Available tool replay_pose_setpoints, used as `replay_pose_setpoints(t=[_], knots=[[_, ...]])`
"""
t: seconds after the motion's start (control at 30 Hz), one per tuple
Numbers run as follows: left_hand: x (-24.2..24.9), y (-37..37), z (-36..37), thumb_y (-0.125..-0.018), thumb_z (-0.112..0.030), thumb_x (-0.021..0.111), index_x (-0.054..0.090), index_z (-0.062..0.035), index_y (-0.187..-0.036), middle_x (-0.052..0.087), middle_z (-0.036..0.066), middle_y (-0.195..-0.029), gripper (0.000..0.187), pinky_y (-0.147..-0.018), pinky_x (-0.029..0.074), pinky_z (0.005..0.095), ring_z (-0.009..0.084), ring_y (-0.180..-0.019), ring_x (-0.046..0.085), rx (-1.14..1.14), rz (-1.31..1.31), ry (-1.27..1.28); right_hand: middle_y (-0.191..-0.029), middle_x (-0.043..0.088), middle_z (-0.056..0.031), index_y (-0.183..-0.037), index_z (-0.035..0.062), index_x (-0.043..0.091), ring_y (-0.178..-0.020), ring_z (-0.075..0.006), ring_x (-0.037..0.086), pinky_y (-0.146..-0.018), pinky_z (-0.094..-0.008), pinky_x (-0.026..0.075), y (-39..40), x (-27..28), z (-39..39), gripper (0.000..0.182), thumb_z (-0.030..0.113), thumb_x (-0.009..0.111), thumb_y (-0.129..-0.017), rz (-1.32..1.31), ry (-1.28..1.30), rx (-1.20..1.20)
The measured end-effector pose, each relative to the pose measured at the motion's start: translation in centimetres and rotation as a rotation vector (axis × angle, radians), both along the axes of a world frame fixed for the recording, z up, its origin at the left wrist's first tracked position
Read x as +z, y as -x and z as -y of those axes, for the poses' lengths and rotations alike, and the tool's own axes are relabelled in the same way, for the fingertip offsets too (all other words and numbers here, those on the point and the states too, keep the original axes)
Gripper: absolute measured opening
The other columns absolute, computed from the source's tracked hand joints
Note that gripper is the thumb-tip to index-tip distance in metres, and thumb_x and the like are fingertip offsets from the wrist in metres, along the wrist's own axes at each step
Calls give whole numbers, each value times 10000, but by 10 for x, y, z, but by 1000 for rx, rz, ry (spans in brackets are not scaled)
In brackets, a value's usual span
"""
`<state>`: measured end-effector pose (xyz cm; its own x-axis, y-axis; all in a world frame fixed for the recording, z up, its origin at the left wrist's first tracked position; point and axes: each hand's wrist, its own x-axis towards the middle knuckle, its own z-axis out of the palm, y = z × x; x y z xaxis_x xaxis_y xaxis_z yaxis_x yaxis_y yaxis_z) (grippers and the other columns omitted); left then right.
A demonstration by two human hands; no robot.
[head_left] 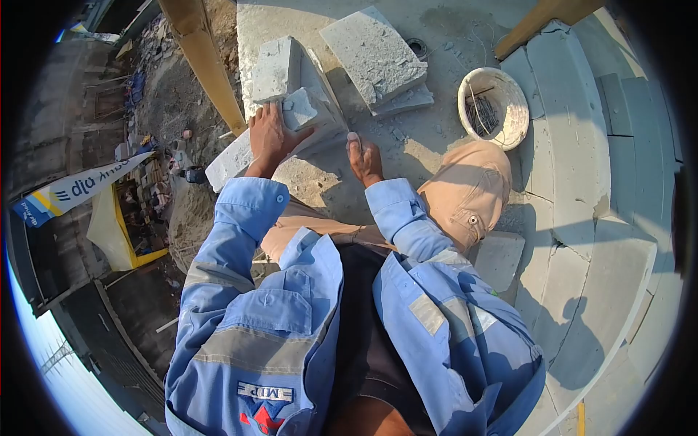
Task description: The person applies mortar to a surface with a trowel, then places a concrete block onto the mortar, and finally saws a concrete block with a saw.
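Observation:
My left hand (267, 139) lies on a long pale block (236, 161), its thumb stretched out to the side and its fingertips against a small broken chunk (299, 109). Just beyond the fingers sits a larger light grey block (276, 69). To the right of the long block, my right hand (365, 158) is closed with its thumb on top, close to the block's right end. A thin edge runs toward that fist from the far side, but what the fingers hold is too small to tell.
A rough slab (374, 54) lies beyond my hands on the dusty floor. At the right, a round white bucket (513, 102) holds thin metal pieces, beside a block wall (571, 109). Wooden posts (203, 62) rise at the far side. A drop with rubble is left.

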<state>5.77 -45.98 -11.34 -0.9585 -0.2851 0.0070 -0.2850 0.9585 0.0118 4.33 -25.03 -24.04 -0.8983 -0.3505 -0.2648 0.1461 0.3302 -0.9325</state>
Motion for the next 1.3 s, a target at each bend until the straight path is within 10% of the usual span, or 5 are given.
replay_pose_setpoints(t=[0.73, 0.93, 1.03, 1.2, 1.3], knots=[[9, -8, -6, -638, -672, 802, 559, 7, -1239, 597, 169, -1156, 939, -999, 405, 423, 320, -1136, 568, 23, -28, -95, -734, 626, -237, -820, -10, 623, -710, -430, 606, -650, -473, 448, -2, -32, -5, 578, 465, 371, -1032, 93, -43, 103], [7, -6, -2, -628, -647, 821, 557, -4, -1260, 602, 164, -1166, 939, -998, 408, 418, 313, -1146, 569, 19, -14, -93, -634, 567, -164, -759, 25, 575, -533, -328, 555, -496, -401, 410, -10, -35, -1, 492, 397, 419, -1040, -420, 67, -52], [12, -2, 0, -633, -655, 814, 555, 2, -1259, 602, 163, -1164, 944, -1003, 405, 414, 314, -1147, 565, -9, -27, -98, -619, 561, -157, -767, 21, 579, -521, -296, 558, -493, -397, 401, -3, -41, -1, 505, 410, 408, -1040, 11, 33, 31], [10, -6, -3, -642, -683, 791, 564, 25, -1231, 600, 167, -1163, 948, -1010, 404, 415, 323, -1147, 561, 9, 5, -88, -561, 499, -112, -740, 38, 576, -510, -225, 552, -493, -387, 404, -9, -38, 0, 499, 409, 422, -1036, -457, 152, -89], [9, -6, -7, -643, -685, 790, 569, 31, -1212, 604, 174, -1161, 940, -1007, 412, 423, 333, -1138, 570, -37, -32, -47, -602, 537, -139, -733, 23, 571, -588, -272, 584, -538, -389, 426, -8, -35, -4, 522, 427, 427, -1031, 102, -21, 30]])
